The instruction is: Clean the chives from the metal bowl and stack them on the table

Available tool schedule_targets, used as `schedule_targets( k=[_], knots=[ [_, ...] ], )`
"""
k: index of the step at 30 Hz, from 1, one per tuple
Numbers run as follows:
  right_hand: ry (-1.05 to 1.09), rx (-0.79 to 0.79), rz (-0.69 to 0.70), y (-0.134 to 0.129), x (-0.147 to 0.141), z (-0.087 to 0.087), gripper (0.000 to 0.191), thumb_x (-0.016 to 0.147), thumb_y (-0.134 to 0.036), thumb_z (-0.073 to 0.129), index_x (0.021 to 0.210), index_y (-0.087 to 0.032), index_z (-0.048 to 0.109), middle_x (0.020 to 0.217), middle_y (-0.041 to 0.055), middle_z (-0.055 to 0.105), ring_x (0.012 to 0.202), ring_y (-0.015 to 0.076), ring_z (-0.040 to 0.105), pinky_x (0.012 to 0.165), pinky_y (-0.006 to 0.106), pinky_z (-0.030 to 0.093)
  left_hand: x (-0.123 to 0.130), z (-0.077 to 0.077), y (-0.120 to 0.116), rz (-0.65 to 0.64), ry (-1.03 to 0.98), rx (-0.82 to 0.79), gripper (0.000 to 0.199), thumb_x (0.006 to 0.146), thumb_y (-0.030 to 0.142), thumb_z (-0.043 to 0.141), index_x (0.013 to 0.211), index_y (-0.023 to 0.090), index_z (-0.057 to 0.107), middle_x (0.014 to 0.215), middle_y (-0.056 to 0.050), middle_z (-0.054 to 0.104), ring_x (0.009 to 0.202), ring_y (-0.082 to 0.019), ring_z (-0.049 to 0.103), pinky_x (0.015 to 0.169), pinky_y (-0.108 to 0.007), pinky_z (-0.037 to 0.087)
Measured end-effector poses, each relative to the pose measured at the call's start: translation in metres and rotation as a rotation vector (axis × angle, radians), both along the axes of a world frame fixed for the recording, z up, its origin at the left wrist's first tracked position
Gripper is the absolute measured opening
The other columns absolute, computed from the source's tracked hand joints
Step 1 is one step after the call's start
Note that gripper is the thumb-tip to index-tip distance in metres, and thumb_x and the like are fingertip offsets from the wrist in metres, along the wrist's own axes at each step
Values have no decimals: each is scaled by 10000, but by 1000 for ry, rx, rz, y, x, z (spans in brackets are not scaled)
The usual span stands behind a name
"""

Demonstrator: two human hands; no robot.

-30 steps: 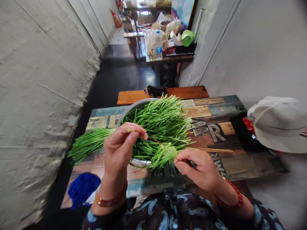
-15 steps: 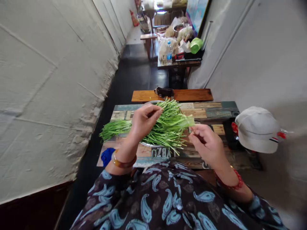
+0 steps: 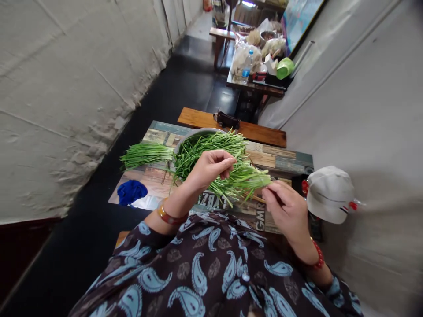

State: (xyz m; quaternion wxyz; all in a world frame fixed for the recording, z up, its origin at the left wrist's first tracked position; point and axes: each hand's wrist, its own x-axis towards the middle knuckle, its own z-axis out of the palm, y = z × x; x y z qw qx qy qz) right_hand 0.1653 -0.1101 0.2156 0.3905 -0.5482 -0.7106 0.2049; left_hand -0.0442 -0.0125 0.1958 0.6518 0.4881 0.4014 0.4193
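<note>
Green chives (image 3: 218, 143) are heaped in a round metal bowl (image 3: 180, 143) on the wood-patterned table. My left hand (image 3: 213, 169) is closed over a bunch of chives, thumb against curled fingers; part of the bunch is hidden beneath it. The pale stalk ends (image 3: 262, 179) point right, toward my right hand (image 3: 286, 207). Its thumb and forefinger pinch at those ends, and the fingertips touch them. A second, neater bundle of chives (image 3: 145, 154) lies left of the bowl.
A blue cloth (image 3: 132, 192) lies at the table's left corner. A white cap (image 3: 330, 193) sits at the right end. Beyond is a wooden bench (image 3: 261, 132) with a dark bag (image 3: 227, 119). Another table farther back bears a water bottle (image 3: 247, 67) and plastic bags. Walls flank both sides.
The view has turned and shifted, so the blue cloth and bowl show more fully. My left hand has moved lower and right, nearer my right hand, and the chive bunch has come lower.
</note>
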Motion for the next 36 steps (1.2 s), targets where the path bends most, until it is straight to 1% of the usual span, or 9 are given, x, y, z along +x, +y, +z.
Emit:
schedule_targets(
  k=[2,4,7,10,14,16,22,29,36],
  knots=[
    [43,-84,23,-6,-11,11,157,963,-204,566,850,-194,674,676,10,656,602,141,617,605,253,491,-5,5,-1,-8,-7,42,215,793,309,727,698,131,653,609,21,602,479,-53,516,472,-178,391],
    [125,-219,47,-12,-27,16,175,984,-219,543,854,-196,658,583,-30,590,506,113,554,533,229,454,-12,12,-1,-11,-3,74,209,790,278,719,663,132,639,590,29,578,484,-46,491,482,-176,373],
    [250,-377,50,-17,-54,15,267,1021,-262,493,790,-194,608,524,-58,523,406,74,444,442,201,380,-27,22,0,-17,-6,84,219,783,256,705,624,139,612,583,33,561,473,-44,447,465,-187,334],
    [328,-447,0,-17,-78,12,275,1032,-299,480,813,-190,603,518,-68,507,377,57,396,404,187,338,-44,28,3,-35,-34,95,226,772,242,709,598,142,605,565,39,534,484,-45,403,469,-199,298],
    [343,-479,-38,-9,-104,10,262,1029,-309,483,833,-184,604,514,-70,506,365,52,394,389,181,320,-66,26,10,-41,-81,77,178,752,249,725,630,136,660,601,20,574,527,-59,413,502,-216,300],
    [331,-483,-44,-3,-116,9,272,1026,-304,482,807,-184,589,512,-67,505,365,51,397,388,180,316,-76,24,15,-32,-91,60,156,743,249,731,649,135,681,613,14,587,534,-62,416,511,-222,299],
    [298,-498,-76,12,-142,8,355,1017,-301,470,678,-198,496,494,-56,480,362,53,383,372,186,291,-99,17,30,-13,-117,19,170,721,239,738,608,139,661,582,20,563,538,-66,407,523,-226,291],
    [273,-546,-88,25,-156,8,338,1018,-323,472,709,-198,528,498,-53,474,363,64,379,362,199,276,-113,7,41,48,-100,47,152,717,248,737,624,149,670,570,17,558,532,-76,413,513,-232,298],
    [273,-552,-58,30,-156,7,333,1014,-310,473,701,-203,509,505,-54,475,354,59,370,362,201,275,-117,4,42,94,-60,128,173,751,234,721,616,152,651,596,7,563,558,-85,435,528,-238,322]
  ],
)
